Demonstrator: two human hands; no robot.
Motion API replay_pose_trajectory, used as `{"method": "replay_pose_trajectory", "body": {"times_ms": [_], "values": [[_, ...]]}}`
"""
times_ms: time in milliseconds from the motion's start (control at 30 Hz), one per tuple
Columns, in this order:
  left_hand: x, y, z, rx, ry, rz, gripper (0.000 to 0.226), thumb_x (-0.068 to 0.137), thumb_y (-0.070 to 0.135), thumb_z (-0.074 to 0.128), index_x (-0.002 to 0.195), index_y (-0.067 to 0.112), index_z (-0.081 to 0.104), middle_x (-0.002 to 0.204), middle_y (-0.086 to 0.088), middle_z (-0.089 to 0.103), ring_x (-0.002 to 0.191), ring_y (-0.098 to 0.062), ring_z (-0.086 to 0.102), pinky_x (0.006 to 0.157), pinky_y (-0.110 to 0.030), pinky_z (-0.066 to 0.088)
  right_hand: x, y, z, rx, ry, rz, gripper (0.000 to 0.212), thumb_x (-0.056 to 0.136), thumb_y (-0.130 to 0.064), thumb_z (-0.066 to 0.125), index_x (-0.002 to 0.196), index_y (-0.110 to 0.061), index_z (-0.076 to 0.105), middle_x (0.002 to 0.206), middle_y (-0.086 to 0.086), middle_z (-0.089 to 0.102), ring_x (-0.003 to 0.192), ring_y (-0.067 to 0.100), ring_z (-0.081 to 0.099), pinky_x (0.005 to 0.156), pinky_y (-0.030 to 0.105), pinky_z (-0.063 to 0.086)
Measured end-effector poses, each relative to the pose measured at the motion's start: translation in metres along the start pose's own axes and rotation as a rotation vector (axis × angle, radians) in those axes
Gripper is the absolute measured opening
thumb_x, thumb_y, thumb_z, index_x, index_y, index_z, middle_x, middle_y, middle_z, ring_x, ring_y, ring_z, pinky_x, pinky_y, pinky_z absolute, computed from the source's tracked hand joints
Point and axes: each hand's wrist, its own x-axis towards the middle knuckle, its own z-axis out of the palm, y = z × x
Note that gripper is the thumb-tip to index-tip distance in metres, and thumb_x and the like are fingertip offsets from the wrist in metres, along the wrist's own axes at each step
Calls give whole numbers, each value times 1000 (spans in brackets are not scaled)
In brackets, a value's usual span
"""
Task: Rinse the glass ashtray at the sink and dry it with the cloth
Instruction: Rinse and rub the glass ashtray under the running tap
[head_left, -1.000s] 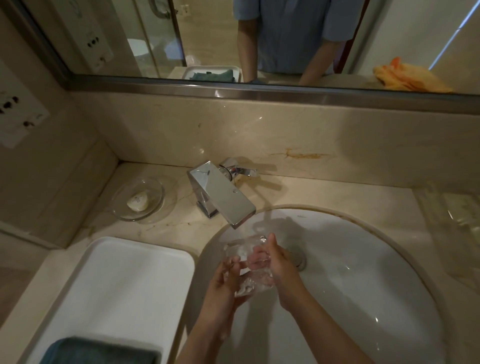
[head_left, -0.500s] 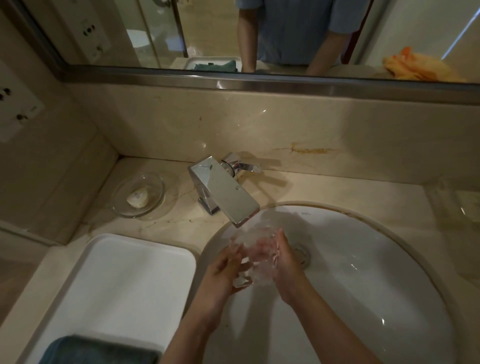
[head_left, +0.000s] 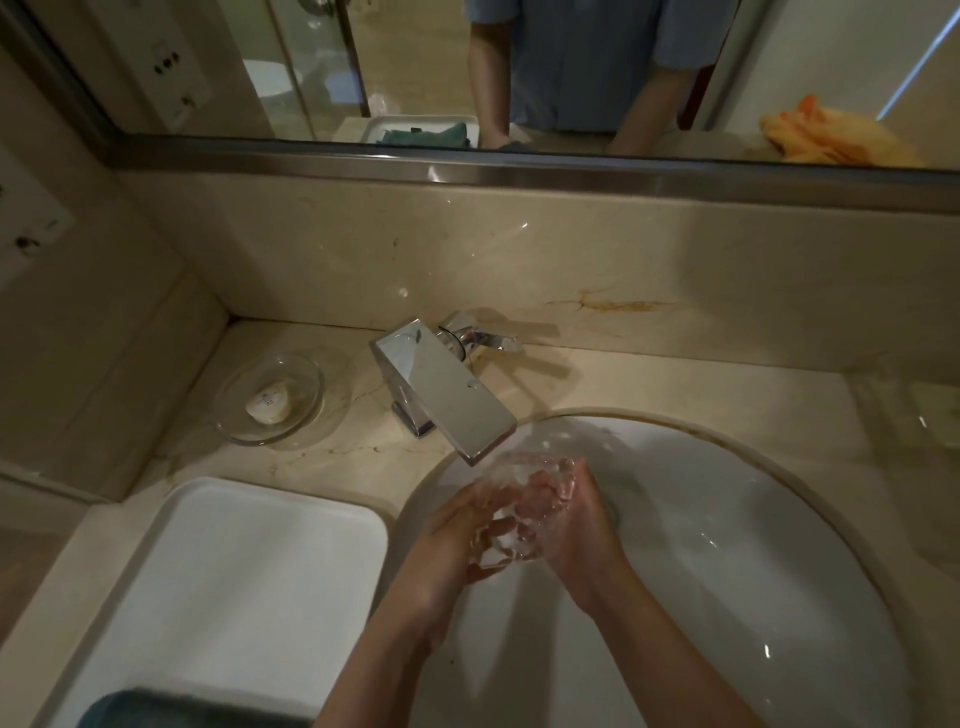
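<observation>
Ashtray: glass ashtray (head_left: 511, 512) sits between both hands over the white sink basin (head_left: 727, 545), just below the tip of the chrome tap (head_left: 444, 397); its outline is blurred by water and glare.
Left hand: left hand (head_left: 447, 545) holds the near-left side of the ashtray, fingers (head_left: 488, 535) curled against the glass and kept close together.
Right hand: right hand (head_left: 576, 525) cups the far-right side, fingers lying side by side along the rim, seen partly through the glass.
Water: splashes show on the glass and fingers under the spout; the stream itself is hard to make out.
Tap lever: handle (head_left: 483, 340) points to the right, behind the spout.
Tray: white tray (head_left: 249, 561) rests on the counter left of the basin, close to its rim.
Cloth: dark blue-grey cloth (head_left: 171, 712) lies at the near edge of the tray, well apart from the hands.
Soap dish: clear dish (head_left: 270, 397) with a pale soap bar (head_left: 267, 402) stands on the counter left of the tap.
Mirror: reflection shows a blue short-sleeved shirt (head_left: 587, 62) and an orange cloth (head_left: 831, 135) off to the right.
</observation>
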Motion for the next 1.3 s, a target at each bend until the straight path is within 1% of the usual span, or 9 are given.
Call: {"method": "replay_pose_trajectory", "body": {"times_ms": [100, 233, 367, 533, 667, 833, 1000, 1133, 1300], "values": [[-2, 2, 1, 0, -2, 4, 27, 89, 49, 46, 98, 41, 69, 104, 16, 73, 93, -1, 68, 75, -28, 52, -3, 0, 0, -25, 16, -14, 74, 90, -64, 22, 112, -6, 62, 112, 22, 67, 109, 36, 60, 100, 52, 42], [-6, 5, -1, 12, 3, 32, 30, 82, 51, 49, 98, 37, 70, 99, 16, 74, 91, -3, 69, 70, -24, 56, -2, 2, 1, -60, -4, -16, 61, 89, -63, 24, 95, -19, 66, 88, 5, 74, 86, 23, 66, 69, 35, 49], [-7, 9, -2, 60, 58, 52, 34, 98, 42, 35, 109, 32, 65, 103, 5, 74, 94, -12, 70, 78, -33, 58, -4, 6, 6, -88, -86, -138, 35, 83, -47, 53, 103, -20, 63, 89, 5, 72, 74, 17, 69, 59, 29, 55], [0, 15, 0, 61, 159, 73, 38, 99, 32, 37, 84, 41, 71, 85, 10, 76, 77, -12, 73, 58, -25, 58, -6, 11, 12, -6, -167, -175, 31, 90, -21, 52, 119, -12, 54, 90, 4, 74, 74, 20, 70, 62, 29, 56], [2, 14, 3, 61, 198, 55, 41, 98, 29, 37, 78, 37, 72, 78, 10, 76, 70, -10, 73, 51, -19, 53, -5, 10, 14, 1, -142, -94, 36, 93, -31, 46, 120, -8, 53, 100, 15, 67, 74, 25, 69, 59, 32, 55], [5, 11, 9, 82, 187, 39, 37, 95, 17, 37, 84, 18, 73, 78, 0, 77, 68, -16, 73, 49, -21, 53, -9, 6, 8, 56, -166, -147, 50, 77, -41, 65, 118, -14, 59, 105, 13, 70, 80, 27, 70, 60, 33, 55], [8, 8, 15, 99, 185, 29, 30, 92, 13, 43, 80, 13, 71, 70, -2, 76, 63, -12, 72, 49, -19, 53, -7, 18, -1, -113, 165, -30, 31, 86, -40, 59, 99, -14, 70, 97, 8, 74, 85, 25, 71, 82, 44, 56], [11, 6, 12, 36, 212, -19, 29, 93, 13, 42, 90, 9, 70, 71, -3, 76, 64, -16, 73, 48, -21, 53, -14, 8, -2, 128, -46, -23, 36, 82, -32, 58, 111, -13, 64, 115, 8, 68, 92, 26, 69, 68, 35, 56], [14, 2, 4, -105, 239, -62, 27, 95, 20, 42, 96, 10, 67, 82, -6, 73, 74, -25, 68, 63, -34, 55, -21, 0, -2, 264, -200, 4, 49, 78, -12, 53, 127, -15, 52, 129, 8, 53, 108, 32, 56, 83, 51, 51]]}}
